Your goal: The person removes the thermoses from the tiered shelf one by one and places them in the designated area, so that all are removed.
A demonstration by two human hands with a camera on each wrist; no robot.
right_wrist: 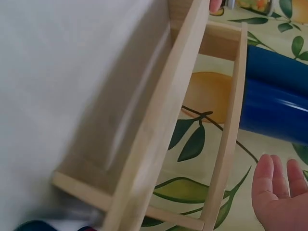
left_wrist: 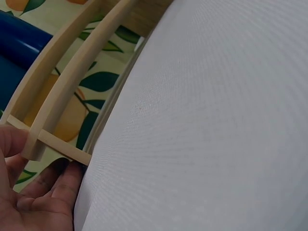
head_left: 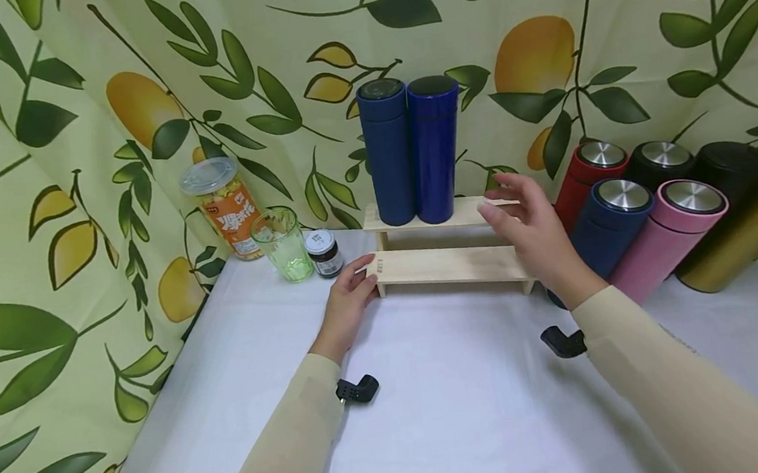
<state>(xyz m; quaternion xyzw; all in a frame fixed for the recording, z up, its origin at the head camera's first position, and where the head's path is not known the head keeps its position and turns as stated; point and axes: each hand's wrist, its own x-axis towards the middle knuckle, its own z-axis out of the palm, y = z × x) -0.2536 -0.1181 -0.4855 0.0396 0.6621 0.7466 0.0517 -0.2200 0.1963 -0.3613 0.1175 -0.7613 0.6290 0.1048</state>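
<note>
A two-step wooden rack (head_left: 452,265) stands on the white-covered table. On its upper step two blue thermos bottles, a matte one (head_left: 389,157) and a glossy one (head_left: 438,156), stand upright side by side. My left hand (head_left: 347,302) grips the left end of the lower step; the left wrist view shows the thumb above the wood (left_wrist: 57,143) and fingers below. Over the rack's right end my right hand (head_left: 526,231) hovers, fingers loosely bent and holding nothing. In the right wrist view its fingers (right_wrist: 280,180) are apart from the glossy bottle (right_wrist: 274,113).
Several thermos bottles crowd the right side, among them a red (head_left: 586,174), a navy (head_left: 612,225), a pink (head_left: 673,230) and a gold one (head_left: 757,224). Left of the rack stand a snack jar (head_left: 229,211), a green glass (head_left: 285,247) and a small dark jar (head_left: 324,254). Patterned cloth hangs behind.
</note>
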